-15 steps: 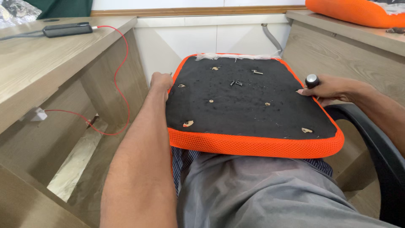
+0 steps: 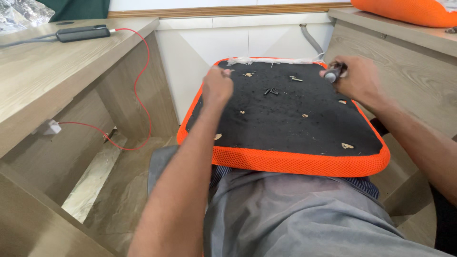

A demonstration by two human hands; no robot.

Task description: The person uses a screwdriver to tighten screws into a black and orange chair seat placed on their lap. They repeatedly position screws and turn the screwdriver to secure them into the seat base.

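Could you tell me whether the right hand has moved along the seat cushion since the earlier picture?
Yes. The right hand moved from the seat cushion's right edge up toward its far right corner.

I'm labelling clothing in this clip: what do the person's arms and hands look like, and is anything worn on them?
Both arms are bare from the elbow down: no sleeves, gloves, watch or rings show. The left hand and right hand are uncovered. The left forearm runs long and slim up the frame's middle; the right comes in from the right edge. Grey trousers cover the lap.
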